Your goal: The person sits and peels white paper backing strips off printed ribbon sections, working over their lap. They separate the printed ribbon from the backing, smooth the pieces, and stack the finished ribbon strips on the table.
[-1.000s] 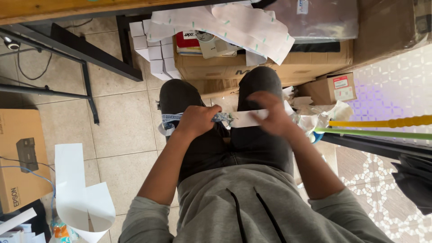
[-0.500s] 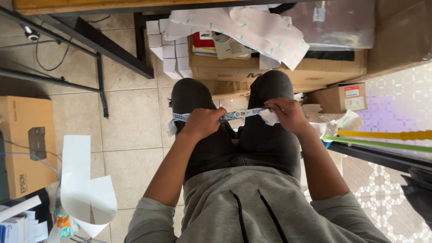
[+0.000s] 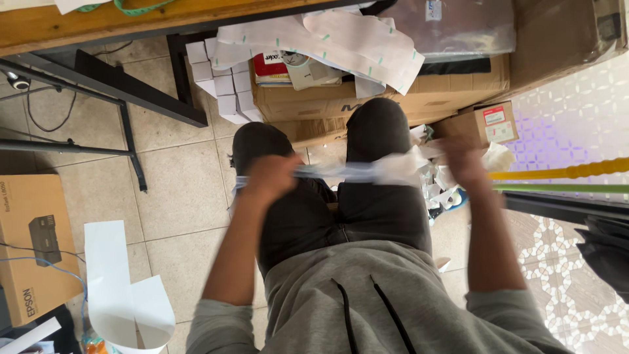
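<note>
While the left hand [image 3: 272, 176] and right hand [image 3: 466, 160] pinch a paper strip [image 3: 367, 172] taut above the knees [image 3: 377, 128], overpulling could tear it.

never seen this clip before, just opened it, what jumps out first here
Mid-frame, the left hand and right hand hold a pale strip stretched across the person's dark-clad knees, both hands blurred. Above them, long white paper sheets spill over cardboard boxes under a wooden table. At lower left a curled white sheet lies on the tiled floor beside a brown printer box.
</note>
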`<move>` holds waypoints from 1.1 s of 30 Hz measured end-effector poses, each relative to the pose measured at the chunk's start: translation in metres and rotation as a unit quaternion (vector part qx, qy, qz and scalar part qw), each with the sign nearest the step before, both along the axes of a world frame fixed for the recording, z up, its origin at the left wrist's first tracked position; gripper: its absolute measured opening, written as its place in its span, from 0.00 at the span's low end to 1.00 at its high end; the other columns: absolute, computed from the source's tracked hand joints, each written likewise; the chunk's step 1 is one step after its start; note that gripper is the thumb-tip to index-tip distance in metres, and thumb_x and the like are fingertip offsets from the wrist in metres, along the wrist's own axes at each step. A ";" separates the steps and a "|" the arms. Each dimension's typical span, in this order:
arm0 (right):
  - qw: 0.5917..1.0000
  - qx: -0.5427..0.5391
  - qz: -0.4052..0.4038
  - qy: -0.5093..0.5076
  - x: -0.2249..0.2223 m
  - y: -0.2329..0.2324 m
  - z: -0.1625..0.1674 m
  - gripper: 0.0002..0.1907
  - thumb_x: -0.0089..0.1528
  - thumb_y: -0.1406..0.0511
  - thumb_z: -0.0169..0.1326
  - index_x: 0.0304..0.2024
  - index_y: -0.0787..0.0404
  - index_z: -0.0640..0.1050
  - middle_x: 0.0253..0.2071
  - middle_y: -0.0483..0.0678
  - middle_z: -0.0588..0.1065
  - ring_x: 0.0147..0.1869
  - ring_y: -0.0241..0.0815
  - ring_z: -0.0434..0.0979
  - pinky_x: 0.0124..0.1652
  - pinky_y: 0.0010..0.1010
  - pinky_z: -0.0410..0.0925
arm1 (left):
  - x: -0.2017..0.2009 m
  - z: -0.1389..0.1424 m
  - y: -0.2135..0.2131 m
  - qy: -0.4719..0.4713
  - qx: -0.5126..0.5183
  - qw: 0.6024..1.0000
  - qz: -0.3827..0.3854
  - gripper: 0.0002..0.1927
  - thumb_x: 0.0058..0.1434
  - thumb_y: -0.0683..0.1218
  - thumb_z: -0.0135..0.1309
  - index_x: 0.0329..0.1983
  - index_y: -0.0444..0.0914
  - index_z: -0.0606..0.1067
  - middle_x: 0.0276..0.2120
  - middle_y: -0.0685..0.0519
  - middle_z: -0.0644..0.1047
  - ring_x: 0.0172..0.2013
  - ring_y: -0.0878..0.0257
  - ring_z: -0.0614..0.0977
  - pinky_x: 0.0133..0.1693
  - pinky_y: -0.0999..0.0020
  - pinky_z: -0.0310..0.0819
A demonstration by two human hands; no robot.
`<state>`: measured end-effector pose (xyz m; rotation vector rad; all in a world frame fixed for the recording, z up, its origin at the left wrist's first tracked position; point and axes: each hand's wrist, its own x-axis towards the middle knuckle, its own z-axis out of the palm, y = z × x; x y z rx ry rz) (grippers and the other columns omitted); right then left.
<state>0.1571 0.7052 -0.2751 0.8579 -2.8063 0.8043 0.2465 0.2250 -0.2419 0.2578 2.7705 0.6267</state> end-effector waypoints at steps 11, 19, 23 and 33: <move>0.860 0.358 -0.277 -0.234 0.002 0.132 -0.044 0.21 0.64 0.66 0.50 0.60 0.63 0.70 0.56 0.70 0.68 0.53 0.70 0.76 0.53 0.53 0.69 | 0.034 0.028 -0.067 -0.053 0.061 0.982 0.170 0.18 0.56 0.57 0.66 0.45 0.44 0.80 0.28 0.49 0.82 0.30 0.54 0.83 0.35 0.58 0.75; 0.980 0.088 -0.180 -0.008 0.006 -0.011 -0.033 0.37 0.60 0.68 0.66 0.70 0.58 0.69 0.72 0.61 0.66 0.76 0.64 0.64 0.69 0.49 0.63 | 0.007 0.042 -0.013 -0.018 0.248 0.962 0.112 0.20 0.55 0.56 0.69 0.43 0.40 0.80 0.29 0.51 0.82 0.31 0.64 0.83 0.36 0.69 0.76; 0.983 -0.131 0.049 -0.122 0.045 -0.154 -0.018 0.64 0.43 0.52 0.77 0.73 0.64 0.58 0.71 0.62 0.63 0.75 0.64 0.59 0.67 0.52 0.56 | 0.002 0.046 0.032 -0.038 0.505 0.860 0.060 0.18 0.61 0.50 0.67 0.47 0.36 0.78 0.36 0.57 0.80 0.37 0.72 0.79 0.41 0.76 0.76; 0.978 -0.124 0.086 -0.142 0.033 -0.153 0.051 0.19 0.69 0.67 0.50 0.61 0.66 0.73 0.46 0.56 0.71 0.47 0.51 0.74 0.46 0.37 0.69 | 0.003 0.063 -0.028 -0.039 0.406 0.904 0.129 0.14 0.57 0.46 0.69 0.42 0.36 0.79 0.32 0.58 0.82 0.32 0.73 0.78 0.36 0.75 0.74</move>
